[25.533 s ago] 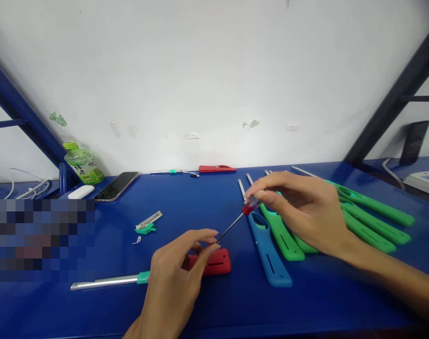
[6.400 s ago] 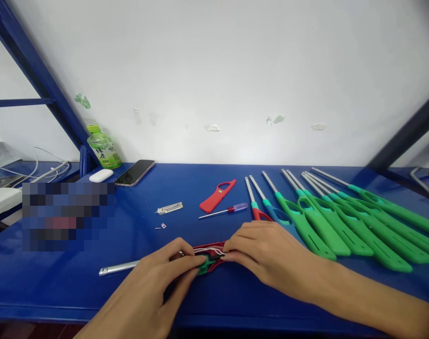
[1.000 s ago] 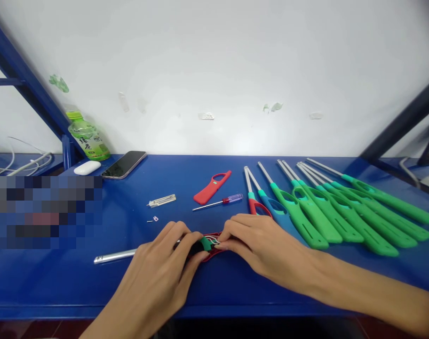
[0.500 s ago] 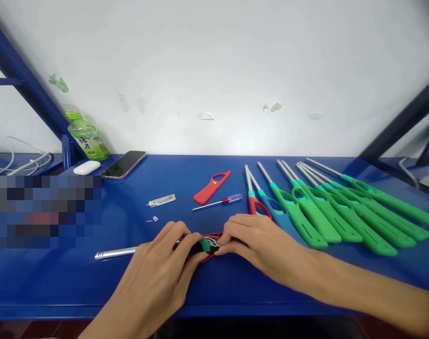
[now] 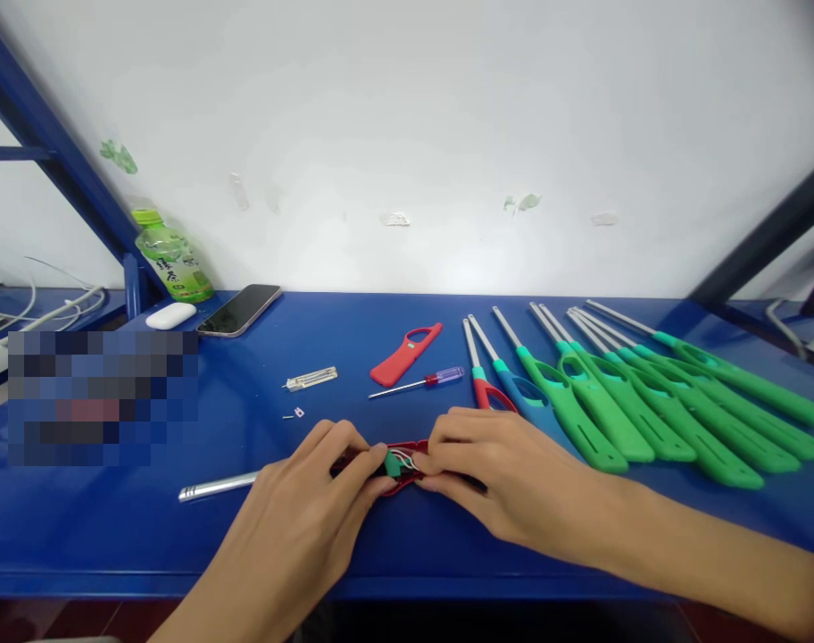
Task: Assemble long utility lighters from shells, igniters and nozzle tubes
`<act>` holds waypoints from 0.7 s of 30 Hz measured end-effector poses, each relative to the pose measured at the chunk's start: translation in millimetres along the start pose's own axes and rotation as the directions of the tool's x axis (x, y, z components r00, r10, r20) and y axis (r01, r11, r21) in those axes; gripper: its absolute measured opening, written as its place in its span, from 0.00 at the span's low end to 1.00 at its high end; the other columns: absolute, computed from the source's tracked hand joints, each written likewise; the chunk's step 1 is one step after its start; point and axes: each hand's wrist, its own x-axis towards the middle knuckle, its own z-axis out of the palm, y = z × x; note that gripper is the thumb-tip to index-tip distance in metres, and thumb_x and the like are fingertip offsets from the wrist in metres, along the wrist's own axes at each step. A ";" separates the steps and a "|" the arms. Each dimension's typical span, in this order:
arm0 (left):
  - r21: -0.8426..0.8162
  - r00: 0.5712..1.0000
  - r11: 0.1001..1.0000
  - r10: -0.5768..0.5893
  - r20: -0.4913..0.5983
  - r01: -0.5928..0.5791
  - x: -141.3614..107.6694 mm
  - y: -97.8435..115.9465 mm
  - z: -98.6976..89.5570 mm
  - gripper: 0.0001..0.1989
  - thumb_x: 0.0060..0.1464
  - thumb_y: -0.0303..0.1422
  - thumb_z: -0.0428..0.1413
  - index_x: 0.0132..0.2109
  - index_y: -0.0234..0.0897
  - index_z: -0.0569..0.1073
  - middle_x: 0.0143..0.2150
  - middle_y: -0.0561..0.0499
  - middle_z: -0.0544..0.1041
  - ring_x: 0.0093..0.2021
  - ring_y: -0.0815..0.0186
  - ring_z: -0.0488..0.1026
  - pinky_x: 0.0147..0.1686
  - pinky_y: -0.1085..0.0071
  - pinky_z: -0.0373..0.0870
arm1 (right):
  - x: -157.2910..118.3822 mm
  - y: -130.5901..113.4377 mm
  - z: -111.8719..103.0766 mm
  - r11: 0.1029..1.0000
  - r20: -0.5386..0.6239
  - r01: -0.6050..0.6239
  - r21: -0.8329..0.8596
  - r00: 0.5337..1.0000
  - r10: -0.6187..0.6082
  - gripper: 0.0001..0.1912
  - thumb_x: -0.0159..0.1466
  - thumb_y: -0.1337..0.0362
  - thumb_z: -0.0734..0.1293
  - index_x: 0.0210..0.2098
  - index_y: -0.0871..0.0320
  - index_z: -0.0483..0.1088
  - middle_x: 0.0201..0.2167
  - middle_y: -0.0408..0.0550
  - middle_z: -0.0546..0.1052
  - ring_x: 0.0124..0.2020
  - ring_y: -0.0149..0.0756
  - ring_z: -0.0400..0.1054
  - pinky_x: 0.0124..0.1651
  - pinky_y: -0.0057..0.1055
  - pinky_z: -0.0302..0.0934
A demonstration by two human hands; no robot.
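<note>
Between my hands lies an opened red gas lighter [image 5: 405, 488], its metal tube pointing left, with a green piece and white wires showing inside. My left hand [image 5: 306, 500] is closed around the tube end of the handle, thumb and finger at the green piece. My right hand [image 5: 501, 464] pinches the other end near the wires; its fingertips partly cover what they press on. Beyond the hands rest a loose red handle half [image 5: 400, 359] and a screwdriver [image 5: 424, 382]. A pale slim part [image 5: 311, 379] and a tiny screw [image 5: 287, 417] lie further left.
Several green lighters [image 5: 601, 402] fan out on the right, beside a blue lighter [image 5: 534, 402] and a red one [image 5: 491, 393]. At the back left stand a green bottle [image 5: 176, 263], a phone [image 5: 241, 311] and a white case [image 5: 170, 315]. A white wall borders the blue table [image 5: 246, 545].
The view has shifted slightly. My right hand has moved a little to the right, still pinching at the wires; my left hand stays nearly in place on the lighter.
</note>
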 end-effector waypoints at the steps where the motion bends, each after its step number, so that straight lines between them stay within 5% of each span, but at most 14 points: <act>1: 0.003 1.000 1.000 -0.006 0.002 0.006 -0.6 0.1 -0.5 0.07 0.72 0.30 0.52 0.53 0.42 0.72 0.43 0.50 0.73 0.39 0.61 0.71 0.29 0.67 0.70 | -0.5 -0.1 -0.2 1.000 0.010 -0.009 0.004 1.000 0.009 0.10 0.76 0.65 0.65 0.41 0.57 0.78 0.37 0.45 0.78 0.37 0.35 0.71 0.40 0.32 0.62; 7: 0.015 1.000 1.000 0.018 -0.025 -0.017 -0.4 0.0 -0.9 0.08 0.73 0.30 0.51 0.52 0.40 0.74 0.43 0.49 0.75 0.39 0.62 0.73 0.29 0.68 0.72 | 0.8 1.0 -0.6 1.000 0.029 -0.017 -0.022 0.999 0.018 0.11 0.75 0.64 0.65 0.41 0.56 0.79 0.38 0.46 0.79 0.37 0.37 0.72 0.41 0.33 0.63; 11: 0.055 0.998 0.998 0.037 -0.053 -0.034 0.7 -3.2 -9.2 0.10 0.73 0.32 0.51 0.55 0.40 0.75 0.45 0.48 0.79 0.45 0.58 0.73 0.40 0.62 0.77 | 2.4 1.1 -1.3 0.998 0.017 -0.013 -0.061 1.000 0.014 0.10 0.75 0.63 0.66 0.44 0.55 0.80 0.38 0.45 0.80 0.38 0.38 0.73 0.42 0.35 0.62; 16: 0.081 0.987 0.989 -0.119 -0.106 0.128 -12.2 -19.6 -27.9 0.13 0.73 0.39 0.52 0.58 0.47 0.77 0.52 0.50 0.80 0.51 0.57 0.75 0.47 0.62 0.77 | 2.2 0.4 -4.4 0.999 -0.027 -0.031 -0.042 0.999 0.030 0.07 0.74 0.60 0.69 0.45 0.54 0.80 0.39 0.44 0.81 0.39 0.38 0.74 0.43 0.36 0.62; 21: 0.031 0.980 0.985 -0.168 -0.105 0.172 -22.9 -29.6 -33.7 0.14 0.73 0.44 0.51 0.51 0.51 0.81 0.49 0.54 0.82 0.44 0.65 0.82 0.45 0.69 0.78 | 2.2 2.9 -5.2 0.995 -0.063 -0.045 -0.086 0.997 0.039 0.17 0.70 0.55 0.73 0.55 0.54 0.76 0.47 0.47 0.80 0.48 0.43 0.73 0.51 0.41 0.62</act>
